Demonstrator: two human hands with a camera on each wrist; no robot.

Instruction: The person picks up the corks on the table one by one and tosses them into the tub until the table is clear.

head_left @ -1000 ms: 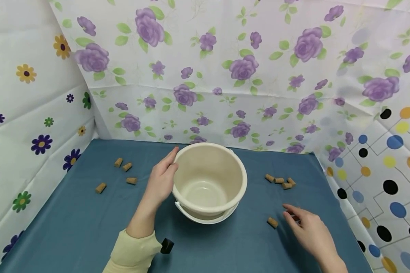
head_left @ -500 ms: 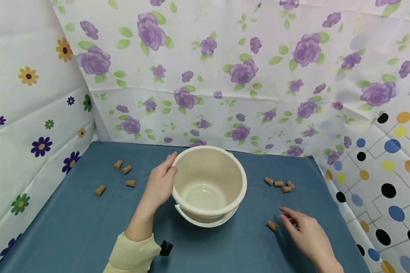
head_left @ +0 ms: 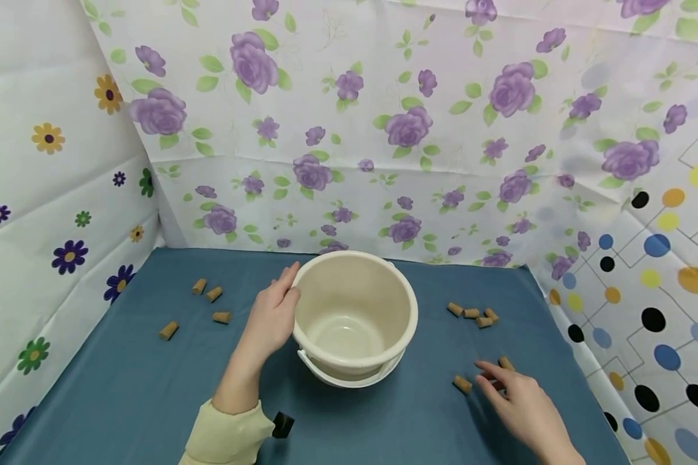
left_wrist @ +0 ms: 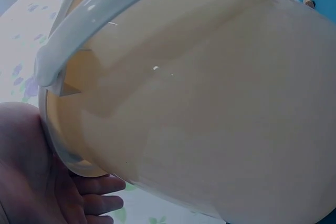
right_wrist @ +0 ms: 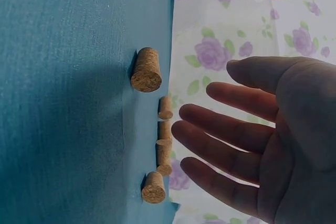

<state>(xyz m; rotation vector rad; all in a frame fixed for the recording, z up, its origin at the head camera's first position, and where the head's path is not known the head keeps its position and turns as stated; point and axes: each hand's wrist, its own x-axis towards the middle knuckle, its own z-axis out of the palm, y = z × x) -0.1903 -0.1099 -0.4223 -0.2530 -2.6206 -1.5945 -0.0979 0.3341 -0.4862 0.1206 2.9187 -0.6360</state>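
Note:
A cream plastic bucket (head_left: 349, 329) stands mid-table, its inside bare and its white handle (head_left: 349, 381) hanging down in front. My left hand (head_left: 270, 316) holds it at the left of its rim. In the left wrist view the fingers (left_wrist: 102, 203) lie past the rim against the outside; the thumb is hidden there. My right hand (head_left: 520, 403) hovers low over the cloth with nothing in its grasp, fingers (right_wrist: 226, 129) spread. Closest to it are a cork (head_left: 462, 385) left of the fingertips and another cork (head_left: 506, 363) just beyond them.
Several corks (head_left: 471, 314) lie in a group at the back right. More corks (head_left: 222, 317) are scattered on the left. A blue cloth (head_left: 122, 387) covers the table, with a flowered sheet (head_left: 360, 116) behind. A small black block (head_left: 282, 425) sits by the left cuff.
The view has tilted slightly upward and turned a little right. As my right hand shifted, the cork behind its fingers came into sight. Left hand and bucket stay as they were.

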